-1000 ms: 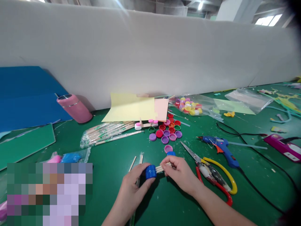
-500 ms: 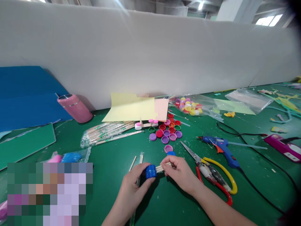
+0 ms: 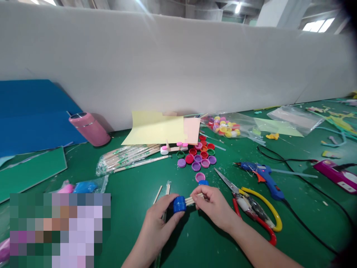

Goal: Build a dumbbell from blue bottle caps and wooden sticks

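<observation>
My left hand (image 3: 158, 223) is closed around a pair of blue bottle caps (image 3: 179, 204), pinched between thumb and fingers. Several thin wooden sticks (image 3: 190, 201) run from these caps into the fingers of my right hand (image 3: 216, 208), which pinches them. Just beyond the right fingers another blue cap (image 3: 203, 182) shows in part; whether it joins the sticks is hidden. A pink cap (image 3: 200, 177) lies behind it. Under the left hand are more sticks in a clear sleeve (image 3: 167, 190), and a loose stick (image 3: 157, 194) lies alongside.
Scissors (image 3: 248, 203) lie right of my hands, with a blue glue gun (image 3: 258, 173) and its cord beyond. Loose coloured caps (image 3: 197, 158), bagged sticks (image 3: 125, 158), yellow paper (image 3: 156, 128) and a pink flask (image 3: 89, 128) are farther back. Someone's blurred-out form is at lower left.
Both hands keep the same hold on the caps and sticks. The whole view has shifted very slightly.
</observation>
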`<state>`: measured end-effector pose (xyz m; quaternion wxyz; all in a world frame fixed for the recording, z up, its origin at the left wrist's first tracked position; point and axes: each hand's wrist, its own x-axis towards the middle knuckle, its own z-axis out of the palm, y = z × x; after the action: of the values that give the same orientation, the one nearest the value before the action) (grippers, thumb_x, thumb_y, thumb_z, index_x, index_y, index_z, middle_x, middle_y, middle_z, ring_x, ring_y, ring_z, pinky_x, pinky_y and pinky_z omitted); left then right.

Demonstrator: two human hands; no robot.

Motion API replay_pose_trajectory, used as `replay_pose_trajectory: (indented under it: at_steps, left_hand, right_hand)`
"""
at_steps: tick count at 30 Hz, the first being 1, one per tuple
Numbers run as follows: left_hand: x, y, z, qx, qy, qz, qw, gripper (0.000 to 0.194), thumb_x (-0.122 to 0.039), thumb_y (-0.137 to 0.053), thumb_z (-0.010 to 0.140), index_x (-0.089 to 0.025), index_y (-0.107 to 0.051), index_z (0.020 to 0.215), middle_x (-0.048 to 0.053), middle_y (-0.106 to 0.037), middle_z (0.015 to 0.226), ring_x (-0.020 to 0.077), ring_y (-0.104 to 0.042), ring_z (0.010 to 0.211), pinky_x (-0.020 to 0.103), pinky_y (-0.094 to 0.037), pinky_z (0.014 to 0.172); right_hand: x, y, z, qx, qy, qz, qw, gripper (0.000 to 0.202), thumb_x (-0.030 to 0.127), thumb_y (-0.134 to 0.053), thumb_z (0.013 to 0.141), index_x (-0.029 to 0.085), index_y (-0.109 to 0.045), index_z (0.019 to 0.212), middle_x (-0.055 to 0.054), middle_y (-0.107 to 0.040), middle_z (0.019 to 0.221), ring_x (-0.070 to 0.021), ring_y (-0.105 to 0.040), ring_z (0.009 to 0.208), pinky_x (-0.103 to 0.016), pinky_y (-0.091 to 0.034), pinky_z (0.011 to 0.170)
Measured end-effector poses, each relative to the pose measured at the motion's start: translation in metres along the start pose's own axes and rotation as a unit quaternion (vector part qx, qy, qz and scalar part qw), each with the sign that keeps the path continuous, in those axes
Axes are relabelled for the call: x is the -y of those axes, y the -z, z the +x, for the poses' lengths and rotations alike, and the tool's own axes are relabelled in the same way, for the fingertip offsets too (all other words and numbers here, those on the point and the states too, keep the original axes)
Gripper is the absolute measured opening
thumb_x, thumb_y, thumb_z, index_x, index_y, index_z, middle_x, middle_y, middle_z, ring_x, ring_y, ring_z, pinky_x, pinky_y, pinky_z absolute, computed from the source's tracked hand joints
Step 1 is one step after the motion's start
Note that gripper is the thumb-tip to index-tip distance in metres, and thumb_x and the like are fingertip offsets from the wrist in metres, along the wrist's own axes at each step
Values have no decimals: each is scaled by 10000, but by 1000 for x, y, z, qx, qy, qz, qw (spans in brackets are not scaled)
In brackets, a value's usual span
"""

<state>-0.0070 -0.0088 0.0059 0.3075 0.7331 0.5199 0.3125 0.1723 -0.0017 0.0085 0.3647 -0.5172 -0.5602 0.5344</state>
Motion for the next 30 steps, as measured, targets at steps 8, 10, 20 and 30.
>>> replay_pose_trajectory:
  at_steps: [8,10,20,30]
  left_hand:
    - [-1,0,0,3,-3,6,1000,230,-221,-584,707,-198,-593,935,35,-684,907,179,-631,813,277,-493,729]
    - [-1,0,0,2,-3,5,1000,227,-219,-582,708,-199,-593,934,33,-685,901,178,-632,807,276,-494,727]
    - [-1,0,0,-5,-4,2,1000,232,-226,-581,706,-211,-596,937,34,-687,909,185,-636,807,285,-500,724]
    - [-2,0,0,-5,-2,11,1000,239,-227,-588,699,-206,-600,937,39,-687,914,191,-636,813,292,-501,727]
  right_hand:
    - [-1,0,0,2,4,1,1000,150,239,-491,790,138,-562,705,37,-486,537,-77,-388,482,-184,-284,439]
    - [-1,0,0,2,5,1,1000,157,245,-489,792,137,-564,705,38,-484,535,-77,-385,481,-183,-285,437]
    - [0,0,-1,0,8,-1,1000,168,274,-495,788,149,-569,702,39,-490,534,-82,-402,483,-184,-295,437]
    - [0,1,-1,1,4,1,1000,179,303,-503,781,156,-567,702,39,-490,534,-83,-389,472,-190,-284,432]
